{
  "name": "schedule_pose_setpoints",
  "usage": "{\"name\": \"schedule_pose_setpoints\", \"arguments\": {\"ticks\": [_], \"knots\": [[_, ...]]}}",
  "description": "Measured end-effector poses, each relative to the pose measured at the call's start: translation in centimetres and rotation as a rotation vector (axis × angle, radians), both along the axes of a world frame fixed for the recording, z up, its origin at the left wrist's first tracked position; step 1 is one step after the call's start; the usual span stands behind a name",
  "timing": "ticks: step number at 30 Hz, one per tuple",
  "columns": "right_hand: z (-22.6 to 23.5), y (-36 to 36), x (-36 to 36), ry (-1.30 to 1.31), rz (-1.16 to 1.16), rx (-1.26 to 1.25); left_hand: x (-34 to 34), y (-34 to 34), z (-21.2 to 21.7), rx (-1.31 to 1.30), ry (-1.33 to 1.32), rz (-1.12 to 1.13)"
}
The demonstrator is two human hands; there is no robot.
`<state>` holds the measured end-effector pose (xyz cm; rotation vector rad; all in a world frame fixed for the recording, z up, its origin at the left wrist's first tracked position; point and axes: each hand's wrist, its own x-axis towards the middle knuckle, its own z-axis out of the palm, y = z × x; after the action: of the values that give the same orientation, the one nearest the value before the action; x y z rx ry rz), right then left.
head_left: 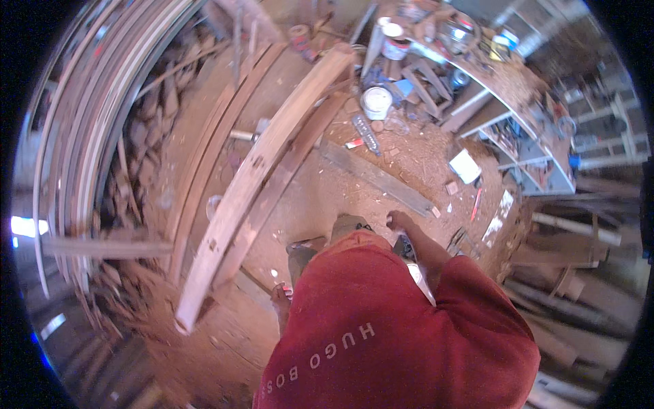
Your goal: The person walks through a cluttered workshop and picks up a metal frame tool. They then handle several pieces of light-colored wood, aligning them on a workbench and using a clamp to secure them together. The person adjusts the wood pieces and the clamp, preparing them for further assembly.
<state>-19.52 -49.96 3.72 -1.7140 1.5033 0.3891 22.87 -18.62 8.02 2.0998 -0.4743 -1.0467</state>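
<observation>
My left hand point(280, 296) hangs beside my left leg, mostly hidden by my red shirt. Its fingers are curled, and a small red and white bit point(287, 292) shows at them, too small to name. Out in front of my right leg is my right hand point(402, 221), its fingers bent inward over the sawdust-covered floor; whatever may be inside is hidden. Ahead to the left, a long pale wooden beam point(255, 163) slopes across, apart from both hands. A darker beam point(293, 157) lies alongside it. Nearest my right hand is a grey plank point(375, 176) on the floor.
Long boards point(102, 102) lean at the far left beside piled wood offcuts point(146, 136). A white bucket point(376, 102), a plastic bottle point(366, 134) and a cluttered shelf unit point(538, 146) stand ahead to the right. Stacked timber point(565, 300) lies at my right.
</observation>
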Motion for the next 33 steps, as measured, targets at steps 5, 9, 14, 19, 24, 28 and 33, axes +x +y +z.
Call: {"name": "schedule_pose_setpoints", "arguments": {"ticks": [5, 9, 14, 19, 24, 28, 33], "knots": [[2.3, -4.6, 4.8, -0.193, 0.151, -0.242, -1.8, 15.6, -8.8, 0.096, 0.421, 0.383], [3.1, -5.5, 13.8, -0.155, 0.472, -0.257, -4.5, 22.6, -8.8, 0.053, 0.203, 0.551], [-5.4, -4.6, 22.1, -0.387, 0.800, -0.222, -2.4, 23.6, 0.7, 0.150, 0.076, 0.718], [-0.6, 4.9, 37.7, -0.401, 0.825, 0.063, -3.8, 31.2, 3.5, 0.285, -0.057, 0.996], [-1.4, 11.6, 51.6, -0.459, 1.148, 0.097, -6.5, 37.6, 1.8, 0.275, -0.006, 1.326], [-0.5, 17.6, 61.9, -0.355, 1.394, 0.046, -11.4, 38.2, -2.5, 0.338, 0.055, 1.670], [-5.2, 20.5, 71.3, -0.440, 1.487, 0.211, -15.0, 34.1, -5.6, 0.334, 0.173, 1.794]]}}
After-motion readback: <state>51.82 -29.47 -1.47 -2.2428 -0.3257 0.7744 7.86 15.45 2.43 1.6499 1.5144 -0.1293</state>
